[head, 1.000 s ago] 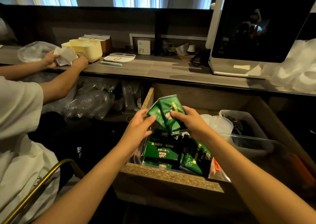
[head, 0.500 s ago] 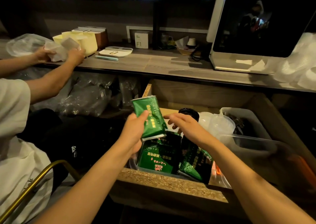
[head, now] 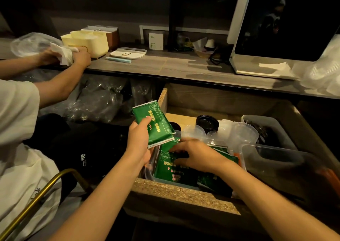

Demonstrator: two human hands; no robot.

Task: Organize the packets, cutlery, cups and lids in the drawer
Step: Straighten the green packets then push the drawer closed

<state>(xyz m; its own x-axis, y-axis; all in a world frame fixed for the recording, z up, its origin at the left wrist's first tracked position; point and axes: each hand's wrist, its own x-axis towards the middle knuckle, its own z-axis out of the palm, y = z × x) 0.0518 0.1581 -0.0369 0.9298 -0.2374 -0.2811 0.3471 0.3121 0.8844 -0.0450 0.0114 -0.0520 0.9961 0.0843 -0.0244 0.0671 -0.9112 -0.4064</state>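
My left hand (head: 138,141) grips a stack of green packets (head: 154,124) upright above the open drawer's (head: 182,194) left front corner. My right hand (head: 195,154) reaches down onto more green packets (head: 173,169) lying in a clear bin at the drawer's front, its fingers curled over one packet's edge. Behind them stand clear plastic cups (head: 239,136) and black lids (head: 207,123). A clear tub (head: 270,126) at the back right holds dark cutlery. Another clear tub (head: 272,159) sits in front of it.
A person in a white shirt (head: 20,148) works at my left, hands on a tissue (head: 62,54) on the counter (head: 165,66). The counter carries a cream box (head: 86,40), a scale (head: 128,52) and a large screen (head: 283,23). Bagged cups (head: 95,101) fill the shelf left of the drawer.
My right hand let go of the packets and dropped into the drawer onto the packets there. My left hand keeps the green stack, now held alone and a little lower.
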